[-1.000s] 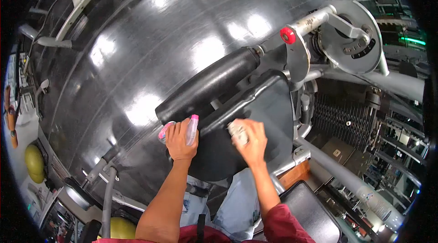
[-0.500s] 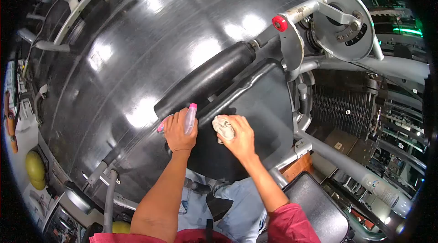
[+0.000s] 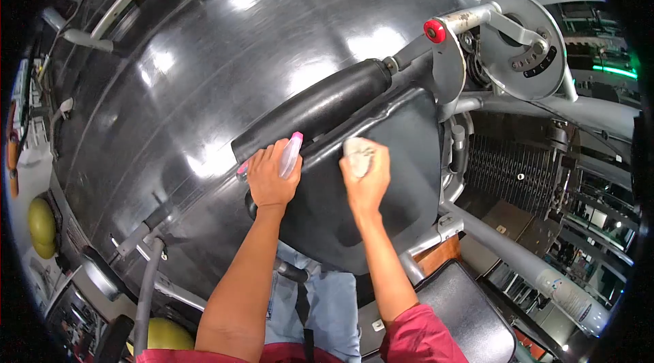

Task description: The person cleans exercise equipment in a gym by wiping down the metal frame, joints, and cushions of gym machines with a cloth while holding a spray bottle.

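Observation:
My left hand (image 3: 272, 175) is closed around a clear spray bottle (image 3: 291, 156) with a pink end, near the lower end of a black padded roller (image 3: 317, 105). A pink part also shows at the hand's left side. In my right hand (image 3: 368, 182) is a crumpled whitish cloth (image 3: 357, 156), held over the black padded seat (image 3: 402, 179) of a gym machine. Whether the cloth touches the pad is hard to tell.
Right of the pad are a grey frame tube (image 3: 545, 278), a weight stack (image 3: 507, 175) and a round metal plate (image 3: 521, 49) with a numbered scale. A red knob (image 3: 434, 31) sticks out above. A second black pad (image 3: 470, 315) lies at the lower right.
My right hand has moved up and slightly right over the pad with the cloth. My left hand still holds the bottle, slightly higher in view. The camera view has shifted a little.

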